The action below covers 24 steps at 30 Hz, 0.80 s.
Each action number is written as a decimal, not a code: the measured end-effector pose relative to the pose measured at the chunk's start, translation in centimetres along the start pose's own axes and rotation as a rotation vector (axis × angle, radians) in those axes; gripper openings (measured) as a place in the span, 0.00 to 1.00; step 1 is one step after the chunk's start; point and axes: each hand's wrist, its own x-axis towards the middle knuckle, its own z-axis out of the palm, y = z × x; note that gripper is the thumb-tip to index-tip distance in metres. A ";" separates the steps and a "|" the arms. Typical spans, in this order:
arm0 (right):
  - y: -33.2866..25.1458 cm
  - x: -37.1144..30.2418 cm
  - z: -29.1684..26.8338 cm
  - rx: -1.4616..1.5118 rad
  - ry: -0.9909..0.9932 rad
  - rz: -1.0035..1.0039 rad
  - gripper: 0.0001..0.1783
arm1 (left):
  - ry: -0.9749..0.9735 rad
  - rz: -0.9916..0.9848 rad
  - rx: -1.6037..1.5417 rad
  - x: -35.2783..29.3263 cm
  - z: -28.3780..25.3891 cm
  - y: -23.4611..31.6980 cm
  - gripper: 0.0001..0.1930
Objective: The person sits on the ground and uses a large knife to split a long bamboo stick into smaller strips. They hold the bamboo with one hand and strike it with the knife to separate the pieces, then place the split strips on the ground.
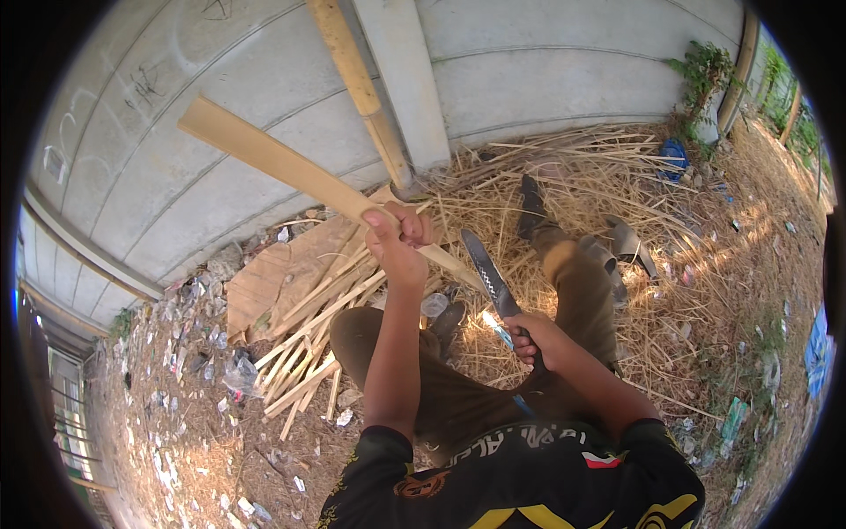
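My left hand (399, 231) is closed around a long flat bamboo strip (273, 157). The strip slants from the upper left, near the wall, down to the right past my fist, with its lower end between my legs. In my right hand (535, 339) is the handle of a large knife (490, 275) with a dark blade. The blade points up and away, its tip to the right of the strip and apart from it. Below my left forearm lies a pile of split bamboo strips (304, 353), partly on a brown flat board (286, 269).
A grey panel wall (546, 70) with a concrete post (404, 84) stands ahead, a bamboo pole (357, 79) leaning there. Thin bamboo shavings (652, 220) cover the ground around my outstretched right leg (577, 282). A blue plastic bag (672, 160) lies near the wall; litter is scattered at both sides.
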 end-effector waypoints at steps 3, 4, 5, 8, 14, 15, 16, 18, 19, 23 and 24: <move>-6.9 -4.7 2.3 0.029 0.024 -0.328 0.16 | 0.003 -0.003 -0.003 -0.2 -1.5 0.3 0.32; -8.8 -6.2 2.7 -0.050 0.068 -0.517 0.17 | 0.019 0.008 0.009 -0.3 -1.2 0.8 0.32; -10.4 -7.4 2.6 -0.124 0.123 -0.713 0.17 | 0.032 0.016 0.010 -0.2 -0.8 1.0 0.32; -11.3 -7.1 2.7 0.059 0.221 -1.148 0.20 | 0.021 0.020 0.028 -0.2 -0.7 0.6 0.32; 5.5 2.0 3.9 -0.025 -0.009 0.082 0.16 | 0.061 0.068 0.098 -0.1 -0.8 -0.2 0.33; 4.1 1.9 4.0 -0.016 0.006 0.047 0.16 | 0.011 0.075 0.078 0.2 -1.5 0.6 0.33; 2.6 1.1 4.3 -0.006 0.019 0.028 0.15 | 0.018 0.070 0.083 0.5 -1.7 1.0 0.32; -1.2 -0.7 4.8 0.037 0.069 -0.140 0.15 | 0.031 0.049 0.092 0.8 -1.6 1.9 0.31; -3.4 -1.7 4.7 0.072 0.110 -0.282 0.15 | 0.045 0.099 0.088 0.9 -1.3 2.2 0.30; -10.3 -7.4 4.5 0.201 0.126 -0.847 0.15 | 0.059 0.192 0.081 0.9 -1.4 4.4 0.25; -10.6 -7.3 4.2 0.240 0.182 -0.962 0.15 | 0.048 0.189 0.073 0.8 -1.4 4.6 0.25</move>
